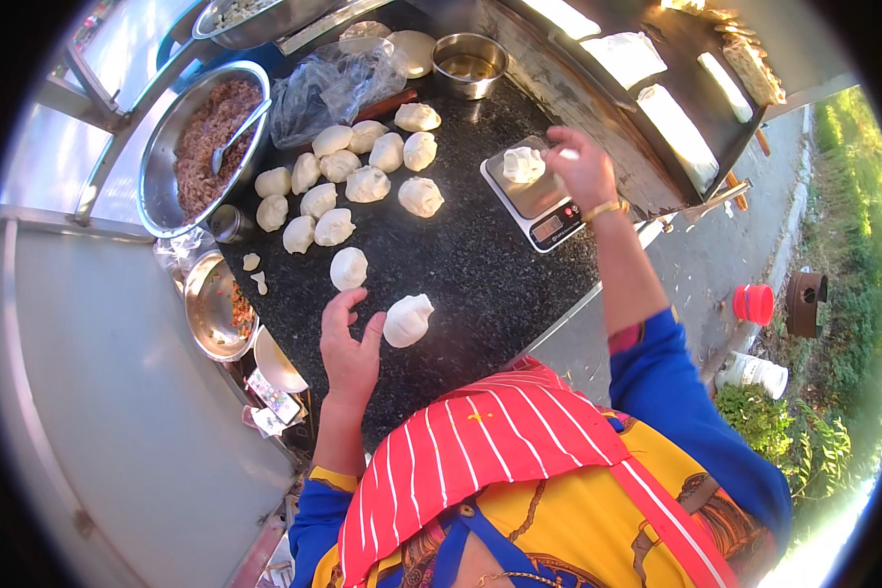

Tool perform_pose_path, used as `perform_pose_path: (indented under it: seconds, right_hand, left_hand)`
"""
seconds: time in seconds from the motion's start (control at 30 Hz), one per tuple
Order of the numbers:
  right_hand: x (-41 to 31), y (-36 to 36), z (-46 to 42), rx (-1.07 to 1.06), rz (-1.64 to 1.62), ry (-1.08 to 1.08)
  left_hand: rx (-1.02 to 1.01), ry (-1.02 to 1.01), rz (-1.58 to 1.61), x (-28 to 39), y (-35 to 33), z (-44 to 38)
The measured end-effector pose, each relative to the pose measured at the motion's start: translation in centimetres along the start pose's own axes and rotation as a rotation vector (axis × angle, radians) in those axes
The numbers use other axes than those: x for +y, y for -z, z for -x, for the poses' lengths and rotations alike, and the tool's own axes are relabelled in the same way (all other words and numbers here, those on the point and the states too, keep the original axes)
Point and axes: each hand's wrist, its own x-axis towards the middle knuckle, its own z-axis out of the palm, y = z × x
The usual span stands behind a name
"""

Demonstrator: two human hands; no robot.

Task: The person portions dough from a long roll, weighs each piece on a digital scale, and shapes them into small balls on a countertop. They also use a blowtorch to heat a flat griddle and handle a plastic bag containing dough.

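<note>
My right hand [582,170] is over the digital kitchen scale [547,198], its fingers closed on a small piece of white dough [569,154]. On the scale's steel plate sits a rough dough lump [523,165], right beside those fingertips. Lower left, my left hand [350,353] hovers low over the black stone counter [470,279], fingers apart and holding nothing. Its fingertips are just below a round dough ball [349,268]. The thumb comes close to a larger dough piece [408,321]; whether it touches is unclear. Several dough portions [367,184] lie in a cluster farther back.
At the left edge stands a steel bowl of minced filling [217,147] with a spoon [239,136]. Behind the cluster are a plastic bag [331,88] and a small steel pot [470,66]. Two dough scraps [259,283] lie at left. A metal griddle [676,73] borders the right side.
</note>
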Motion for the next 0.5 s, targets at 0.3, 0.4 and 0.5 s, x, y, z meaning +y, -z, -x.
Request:
perform_pose_path:
  seconds: [0.3,0.4,0.5]
  right_hand:
    - [-1.3,1.0,-1.8,-0.276,-0.284,-0.086]
    - [-2.1,0.6,-0.3,0.032,-0.032,-0.056]
    - [2.8,-1.7,-0.7,-0.068,0.019,0.086]
  left_hand:
    - [-0.06,-0.071,-0.118,-1.2,-2.0,2.2]
    - [-0.075,-0.141,-0.209,-1.1,-2.1,2.0]
    - [-0.133,-0.221,-0.316,-0.1,-3.6,2.1]
